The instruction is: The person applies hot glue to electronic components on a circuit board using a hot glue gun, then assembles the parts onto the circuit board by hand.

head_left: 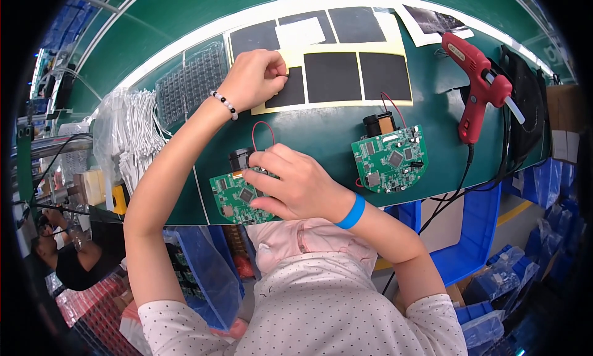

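Nearest in my remote view, toward eight o'clock, I see the right hand (293,183), thumb and fingers parted, over a green, round-edged circuit board (235,198) bearing a black cylindrical part (239,157); whether it grips, I cannot tell. A matching green circuit board (390,159) lies at three o'clock. Farther off, toward eleven, my left hand (258,78) pinches thumb and finger together at a flat black square (295,89) on a pale-yellow sheet (346,48), while a red plastic glue gun (474,96) lies at two.
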The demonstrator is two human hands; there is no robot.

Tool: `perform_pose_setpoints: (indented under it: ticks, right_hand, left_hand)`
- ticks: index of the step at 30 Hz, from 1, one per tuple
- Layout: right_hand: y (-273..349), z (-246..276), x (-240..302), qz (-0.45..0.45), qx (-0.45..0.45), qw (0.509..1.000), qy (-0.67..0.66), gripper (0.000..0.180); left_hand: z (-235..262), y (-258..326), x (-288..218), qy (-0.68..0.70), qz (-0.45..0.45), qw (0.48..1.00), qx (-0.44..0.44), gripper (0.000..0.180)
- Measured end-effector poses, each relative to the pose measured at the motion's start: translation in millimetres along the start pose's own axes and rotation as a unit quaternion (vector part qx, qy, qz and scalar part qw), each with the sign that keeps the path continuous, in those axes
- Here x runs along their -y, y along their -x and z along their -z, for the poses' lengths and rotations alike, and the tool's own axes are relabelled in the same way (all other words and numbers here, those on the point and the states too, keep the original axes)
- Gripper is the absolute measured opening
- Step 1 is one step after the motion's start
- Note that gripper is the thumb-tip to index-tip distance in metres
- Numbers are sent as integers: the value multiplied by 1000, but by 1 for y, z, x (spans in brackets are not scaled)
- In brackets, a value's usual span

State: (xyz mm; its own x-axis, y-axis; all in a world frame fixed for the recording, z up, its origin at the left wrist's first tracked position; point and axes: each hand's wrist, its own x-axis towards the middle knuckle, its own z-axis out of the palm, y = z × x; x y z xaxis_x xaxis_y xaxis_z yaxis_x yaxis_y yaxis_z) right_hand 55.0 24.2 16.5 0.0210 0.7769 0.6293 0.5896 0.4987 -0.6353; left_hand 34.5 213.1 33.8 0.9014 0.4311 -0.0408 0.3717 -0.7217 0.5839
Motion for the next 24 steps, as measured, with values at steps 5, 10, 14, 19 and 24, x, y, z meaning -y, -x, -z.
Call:
perform_pose_setpoints:
  ticks: [5, 10, 14, 19, 24]
  right_hand:
    - [-1, -3, 0, 3, -2, 1000, -4, 37]
    - [0, -2, -1, 2, -2, 1000, -3, 38]
    - [-1, -2, -1, 0, 0, 1000, -4, 38]
    - [-1, -3, -1, 1, -3, 1000, -5, 38]
    - [-1, -2, 0, 0, -3, 1000, -4, 38]
  left_hand:
    - [0, 8, 13, -52, -60, 997, -7, 10]
    - [6, 6, 18, 41, -102, 993, 47, 14]
    - [13, 6, 19, 141, -27, 986, 82, 14]
    - [9, 2, 21, 100, -28, 993, 62, 18]
    - [9, 2, 26, 64, -89, 993, 48, 25]
